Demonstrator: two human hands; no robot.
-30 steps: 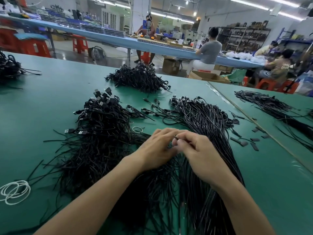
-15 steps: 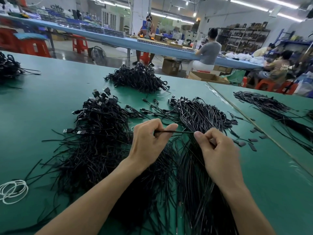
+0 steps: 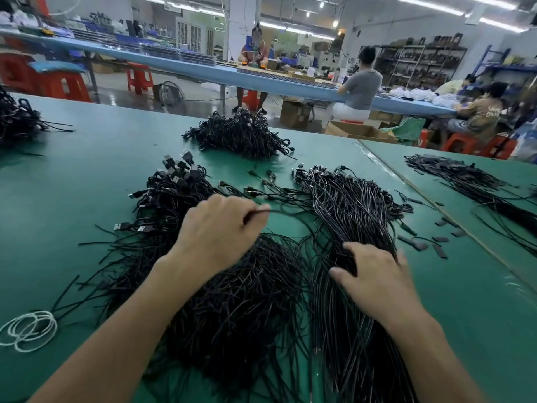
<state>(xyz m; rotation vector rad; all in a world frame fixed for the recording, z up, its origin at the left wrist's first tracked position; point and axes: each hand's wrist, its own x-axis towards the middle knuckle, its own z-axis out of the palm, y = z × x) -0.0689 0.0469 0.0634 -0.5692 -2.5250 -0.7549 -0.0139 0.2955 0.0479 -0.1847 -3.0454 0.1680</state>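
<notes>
Two heaps of thin black cables lie on the green table [image 3: 72, 205]. The left heap [image 3: 232, 301] has USB plugs fanned out at its far end. The right bundle [image 3: 348, 216] runs lengthwise with small connectors at the far end. My left hand [image 3: 216, 231] pinches a single black cable [image 3: 279, 211] above the left heap, the cable trailing right toward the bundle. My right hand [image 3: 374, 274] rests on the near part of the right bundle, fingers spread and dipping among the strands.
Another black cable pile [image 3: 241, 135] sits farther back, one more [image 3: 17, 120] at the far left edge. White loops [image 3: 27, 330] lie near left. Small black sleeves [image 3: 418, 244] are scattered right of the bundle, beside a table seam [image 3: 453, 219]. People work at a blue bench behind.
My hands have parted. The left hand has carried the single cable leftward over the left heap. The right hand has let go of it and dropped onto the right bundle.
</notes>
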